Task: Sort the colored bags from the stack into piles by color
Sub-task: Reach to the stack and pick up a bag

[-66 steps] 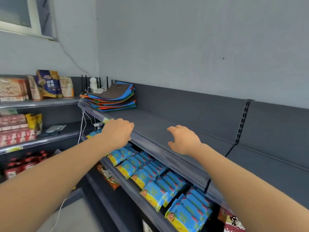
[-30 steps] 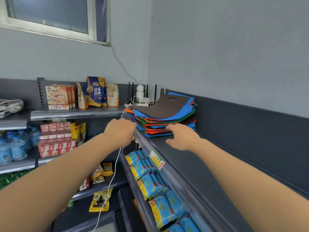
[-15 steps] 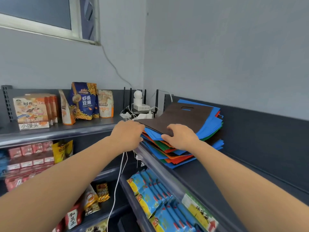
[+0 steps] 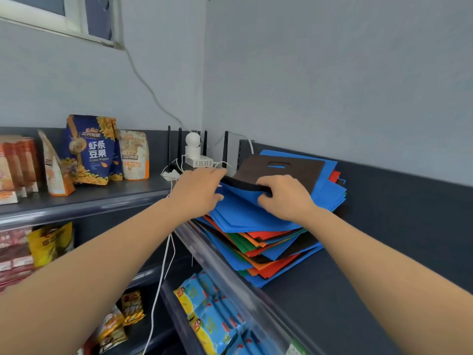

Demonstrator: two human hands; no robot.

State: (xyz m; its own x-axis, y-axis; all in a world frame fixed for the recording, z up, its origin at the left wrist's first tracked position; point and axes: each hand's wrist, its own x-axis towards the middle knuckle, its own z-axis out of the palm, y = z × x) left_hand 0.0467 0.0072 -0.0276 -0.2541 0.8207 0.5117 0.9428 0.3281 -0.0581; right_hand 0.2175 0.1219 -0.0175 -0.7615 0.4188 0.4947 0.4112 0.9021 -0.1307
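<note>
Up on the dark top shelf (image 4: pixel 332 308), pushed toward the back corner: a sloppy stack of colored bags (image 4: pixel 268 243), blue, orange, red, green and brown layers all fanned out. On the very top, a brown bag (image 4: pixel 291 170) with a cut-out handle slot, sitting on a blue bag (image 4: pixel 240 213) right under it.

Both hands right at the near edge of that brown bag, close together but not touching. At the left corner, the left hand (image 4: pixel 197 193), fingers reaching over the top of the edge and thumb lower down, so looks like a pinch. A bit further along the same edge, the right hand (image 4: pixel 284 198), fingers curled over it and clamped on, with that edge lifted slightly off the blue. Rest of the stack below and in front of both wrists.

Hard-to-see stuff:
- Can't make out the right fingertips, tucked under the fold.
- Can't count the bags, only edges poking out.
- Just behind the left knuckles, a small white camera (image 4: pixel 193 143) on a router (image 4: pixel 199 161) with black antennas.
- Off to the left, snack packets (image 4: pixel 89 149), leftmost ones cut off by the frame.
- Lower down, blue snack packs (image 4: pixel 204 311) half hidden behind the clear shelf rail (image 4: pixel 230 272), print too blurry to read.
</note>
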